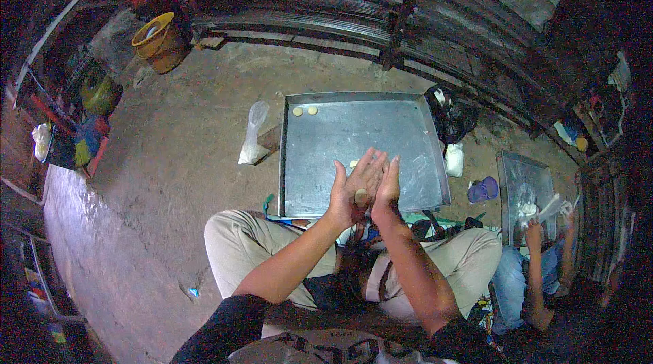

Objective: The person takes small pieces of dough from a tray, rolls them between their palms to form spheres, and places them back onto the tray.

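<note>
A bare concrete floor (170, 160) carries a square metal tray (408, 126) beneath the fingers (371, 163), a plastic bag (253, 136) left of them.

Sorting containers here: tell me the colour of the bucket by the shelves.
Yellow-orange bucket, clearest in the head view.

Pale cream dough piece (360, 195) between the left hand (354, 191) and right hand (388, 187), over a dull silver-grey metal tray (401, 140) with two pale yellow dough rounds (305, 111) at its eleven o'clock corner. Beige trousers (238, 245) at six o'clock, black sleeves (224, 326) below them, grey-brown earthen floor (177, 160) at nine. Yellow-orange bucket (160, 41) at ten o'clock, translucent white plastic bag (253, 136) left of the tray, purple cup (483, 190) at three.
</note>
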The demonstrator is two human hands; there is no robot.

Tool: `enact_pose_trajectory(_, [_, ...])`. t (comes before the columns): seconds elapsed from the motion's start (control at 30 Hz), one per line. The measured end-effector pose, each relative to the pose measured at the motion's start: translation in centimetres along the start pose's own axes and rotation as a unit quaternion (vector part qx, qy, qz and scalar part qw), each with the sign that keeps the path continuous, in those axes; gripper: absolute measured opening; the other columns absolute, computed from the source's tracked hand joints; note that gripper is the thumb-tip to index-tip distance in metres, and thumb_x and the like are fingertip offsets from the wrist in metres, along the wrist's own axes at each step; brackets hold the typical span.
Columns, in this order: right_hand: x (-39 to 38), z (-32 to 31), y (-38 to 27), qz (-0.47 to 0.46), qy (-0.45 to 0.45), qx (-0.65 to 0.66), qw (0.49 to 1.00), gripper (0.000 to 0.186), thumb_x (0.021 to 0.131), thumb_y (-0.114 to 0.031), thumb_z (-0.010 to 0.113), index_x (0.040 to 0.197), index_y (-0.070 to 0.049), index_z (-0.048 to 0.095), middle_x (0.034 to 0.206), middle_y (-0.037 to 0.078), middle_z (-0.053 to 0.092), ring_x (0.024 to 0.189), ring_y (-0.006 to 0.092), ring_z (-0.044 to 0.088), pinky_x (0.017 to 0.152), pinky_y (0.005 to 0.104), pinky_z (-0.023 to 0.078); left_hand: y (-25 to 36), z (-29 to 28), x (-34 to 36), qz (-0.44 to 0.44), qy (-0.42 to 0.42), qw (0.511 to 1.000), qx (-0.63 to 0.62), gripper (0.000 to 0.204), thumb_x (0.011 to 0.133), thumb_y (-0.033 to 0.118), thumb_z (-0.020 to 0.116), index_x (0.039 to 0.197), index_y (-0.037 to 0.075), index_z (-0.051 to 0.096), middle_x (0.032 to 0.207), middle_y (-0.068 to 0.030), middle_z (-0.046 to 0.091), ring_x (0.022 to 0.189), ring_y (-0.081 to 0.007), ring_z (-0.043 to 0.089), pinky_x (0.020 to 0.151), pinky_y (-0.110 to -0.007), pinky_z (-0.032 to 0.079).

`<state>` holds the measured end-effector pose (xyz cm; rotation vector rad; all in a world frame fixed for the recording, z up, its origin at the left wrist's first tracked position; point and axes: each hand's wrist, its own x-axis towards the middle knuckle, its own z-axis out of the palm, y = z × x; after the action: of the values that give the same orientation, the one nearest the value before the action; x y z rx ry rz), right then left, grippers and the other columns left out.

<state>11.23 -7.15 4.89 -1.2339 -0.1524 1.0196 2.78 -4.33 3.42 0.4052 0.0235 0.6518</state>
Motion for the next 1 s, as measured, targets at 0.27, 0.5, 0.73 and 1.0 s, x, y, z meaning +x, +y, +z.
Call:
enact_pose_trajectory(0.27, [3.4,-3.0,5.4,-0.07,-0.048,-0.04,0.996,0.078,0.099,-0.063,0.032,0.146,0.0,0.035,0.144,0.02,0.042,0.129,0.0301,0.045,0.111,0.0372,0.033,-2.6,0.3,-0.9,0.0,0.024,0.985,0.168,0.087,0.094,0.072,0.018,0.156,0.011,0.015,0.162,-0.0086,0.017,0.149,-0.0267,0.014,0.121,-0.041,0.009])
enact_pose_trajectory(0.5, [1.9,-1.1,2.4,-0.075,-0.021,0.009,0.997,0.068,0.103,-0.054,0.027,0.14,0.001,0.043,0.139,0.018,0.05,0.126,0.0311,0.048,0.109,0.0372,0.034,-0.9,1.0,-0.5,0.017,-0.002,0.993,0.116,0.091,0.092,0.074,0.021,0.156,0.01,0.014,0.162,-0.0092,0.016,0.15,-0.0265,0.014,0.121,-0.043,0.009])
enact_pose_trajectory(0.73, [3.4,-4.6,7.9,-0.176,0.016,-0.2,0.964,0.067,0.102,-0.054,0.032,0.138,0.002,0.044,0.13,0.017,0.054,0.124,0.0282,0.05,0.103,0.0354,0.039,-3.8,-3.1,-2.7,-0.048,0.058,0.957,0.28,0.078,0.099,0.065,0.024,0.155,0.01,0.022,0.159,-0.0094,0.024,0.146,-0.0246,0.021,0.119,-0.041,0.016])
enact_pose_trajectory(1.0, [0.9,-1.8,7.0,-0.146,-0.157,-0.291,0.932,0.032,0.092,-0.02,0.064,0.116,0.002,0.065,0.111,0.014,0.069,0.104,0.0206,0.064,0.094,0.033,0.048,1.1,-5.0,-0.1,0.128,0.197,0.95,0.206,0.08,0.099,0.065,0.022,0.153,0.007,0.026,0.16,-0.0117,0.023,0.147,-0.0307,0.02,0.119,-0.047,0.017])
